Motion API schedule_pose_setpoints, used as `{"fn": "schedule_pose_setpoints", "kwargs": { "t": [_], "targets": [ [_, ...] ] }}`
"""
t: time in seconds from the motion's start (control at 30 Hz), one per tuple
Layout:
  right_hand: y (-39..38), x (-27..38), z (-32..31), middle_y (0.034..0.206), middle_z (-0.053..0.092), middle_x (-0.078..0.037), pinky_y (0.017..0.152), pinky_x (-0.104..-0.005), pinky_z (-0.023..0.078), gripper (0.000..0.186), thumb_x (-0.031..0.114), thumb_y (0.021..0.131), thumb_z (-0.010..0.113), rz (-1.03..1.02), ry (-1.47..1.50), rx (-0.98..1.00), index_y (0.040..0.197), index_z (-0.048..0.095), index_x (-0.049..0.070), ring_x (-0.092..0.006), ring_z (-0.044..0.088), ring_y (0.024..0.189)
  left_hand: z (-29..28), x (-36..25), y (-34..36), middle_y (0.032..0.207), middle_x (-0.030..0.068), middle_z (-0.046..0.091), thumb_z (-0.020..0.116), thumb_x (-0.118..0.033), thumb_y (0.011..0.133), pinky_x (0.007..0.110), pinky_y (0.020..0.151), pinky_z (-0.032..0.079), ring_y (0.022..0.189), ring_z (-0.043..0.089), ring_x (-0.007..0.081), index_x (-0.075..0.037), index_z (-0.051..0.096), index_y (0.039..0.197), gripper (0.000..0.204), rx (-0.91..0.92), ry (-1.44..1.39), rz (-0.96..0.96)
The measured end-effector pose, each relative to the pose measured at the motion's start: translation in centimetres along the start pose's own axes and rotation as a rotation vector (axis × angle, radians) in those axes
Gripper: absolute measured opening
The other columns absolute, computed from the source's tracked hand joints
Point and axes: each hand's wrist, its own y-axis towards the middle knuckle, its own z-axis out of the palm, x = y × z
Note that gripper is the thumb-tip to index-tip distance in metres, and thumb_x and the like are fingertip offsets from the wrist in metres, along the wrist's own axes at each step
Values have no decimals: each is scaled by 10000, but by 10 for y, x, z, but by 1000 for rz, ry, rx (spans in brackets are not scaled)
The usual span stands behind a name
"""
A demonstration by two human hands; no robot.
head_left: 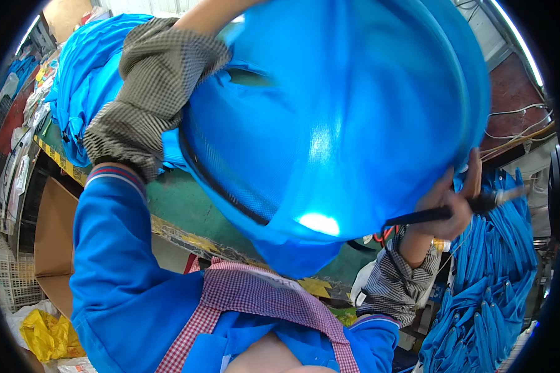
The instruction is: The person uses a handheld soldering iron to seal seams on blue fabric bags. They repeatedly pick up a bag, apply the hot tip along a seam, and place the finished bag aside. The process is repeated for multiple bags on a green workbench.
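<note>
A large round piece of blue fabric (379, 118), stretched on a curved rim, is held up in front of me. Dark mesh and a black edge (224, 186) show along its left side. My left forearm reaches up past its upper left, and the left hand is outside the picture. At the fabric's lower right, my right hand (448, 205) is closed round a black-handled tool (423, 216) with a pale tip, blurred by motion. Its raised fingers are by the fabric's rim; whether they touch it I cannot tell. A bright glare lies on the fabric's lower part.
Under the fabric is a green table (186, 202) with a worn yellow-and-black edge. Blue fabric is heaped (99, 68) at the far left; more hangs in a bundle (491, 273) at the right. A cardboard box (53, 242) and a yellow bag (46, 336) are at the lower left.
</note>
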Motion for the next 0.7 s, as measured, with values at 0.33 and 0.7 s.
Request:
{"fn": "schedule_pose_setpoints", "kwargs": {
  "t": [0.33,0.7],
  "targets": [
    [-9,51,81,1169,578,-308,941,-485,452,249,40,795,701,79,693,-80,900,476,45,-435,564,1106,141,-11,-7,899,315,620,601,-197,769,459,764,504,853,611,458,108,526,1088,448,94,-108,-487],
    [-53,71,150,1295,533,-239,939,-369,437,289,-106,766,537,315,787,-48,1011,524,47,-337,521,1205,164,-35,-275,1297,168,477,754,-133,759,406,1004,381,1178,469,285,24,305,1370,774,-1037,-209,-846]
  ]
}}
